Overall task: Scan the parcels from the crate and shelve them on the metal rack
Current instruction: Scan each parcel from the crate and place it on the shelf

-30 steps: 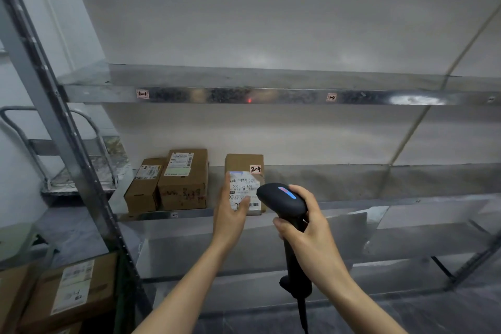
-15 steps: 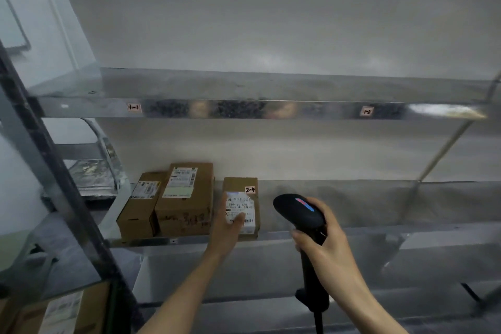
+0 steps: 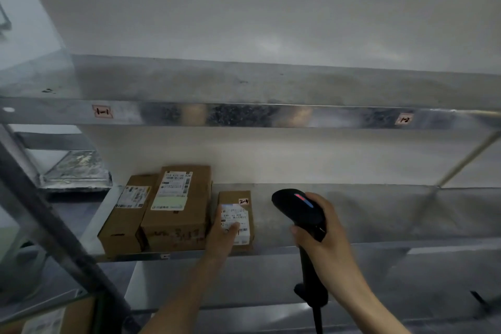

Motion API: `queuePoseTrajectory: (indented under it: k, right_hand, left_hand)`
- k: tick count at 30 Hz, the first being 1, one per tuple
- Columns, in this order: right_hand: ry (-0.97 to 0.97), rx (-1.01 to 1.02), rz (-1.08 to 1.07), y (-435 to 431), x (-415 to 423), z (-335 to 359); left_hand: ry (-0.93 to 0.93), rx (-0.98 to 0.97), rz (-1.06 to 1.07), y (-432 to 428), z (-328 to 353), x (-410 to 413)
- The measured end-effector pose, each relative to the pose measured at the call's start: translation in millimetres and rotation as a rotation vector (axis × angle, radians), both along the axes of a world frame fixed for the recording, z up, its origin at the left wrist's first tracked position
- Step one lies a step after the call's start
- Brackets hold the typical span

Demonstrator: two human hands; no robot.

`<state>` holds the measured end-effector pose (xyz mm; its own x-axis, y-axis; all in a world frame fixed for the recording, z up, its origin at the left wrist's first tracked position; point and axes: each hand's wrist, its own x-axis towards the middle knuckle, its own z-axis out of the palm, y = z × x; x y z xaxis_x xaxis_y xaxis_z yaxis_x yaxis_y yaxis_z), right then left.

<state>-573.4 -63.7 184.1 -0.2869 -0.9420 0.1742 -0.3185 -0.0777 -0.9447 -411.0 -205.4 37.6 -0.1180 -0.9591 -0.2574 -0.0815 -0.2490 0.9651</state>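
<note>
Small parcel (image 3: pixel 235 197): a brown box lying on the middle shelf (image 3: pixel 379 211), near its front edge, third from the shelf's left end. A white shipping label covers most of its top face, and a small tag (image 3: pixel 243 201) marked "2-4" sits at its far right corner.
Left hand (image 3: pixel 221 236): grips the small parcel from the front left, thumb laid across the shipping label. The fingers go down its left side, mostly hidden.
Large parcel (image 3: pixel 176 209): just left of the small one, taller, with a white and pale green label on top. The left hand is in the narrow gap between the two.
Narrow parcel (image 3: pixel 124 219): at the shelf's left end, touching the large parcel.
Right hand (image 3: pixel 322 247): wrapped round the handle of a black scanner (image 3: pixel 295 209), held in front of the shelf, right of the small parcel and clear of it. A red and blue light shows on the scanner's head. Its cable (image 3: pixel 317 320) hangs down.
Metal rack (image 3: pixel 271 116): the upper shelf's front edge carries tags "1-1" (image 3: pixel 102 111) at the left and "1-2" (image 3: pixel 404 119) at the right.
Lower left corner: another labelled box (image 3: pixel 73 317), partly behind the rack's upright post (image 3: pixel 54 225).
</note>
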Motion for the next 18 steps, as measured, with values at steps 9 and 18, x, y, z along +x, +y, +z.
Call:
queuePoseTrajectory:
  k: [9,18]
  right_hand:
    - [0.006,0.016,0.043,-18.1,-18.9,3.7]
    - [0.008,-0.004,0.109,-20.2,-21.1,0.7]
  left_hand:
    - [-0.348,-0.077,-0.022,-14.6,8.7,-10.6]
    - [-0.524,-0.334,0.065,22.1,2.5,-17.1]
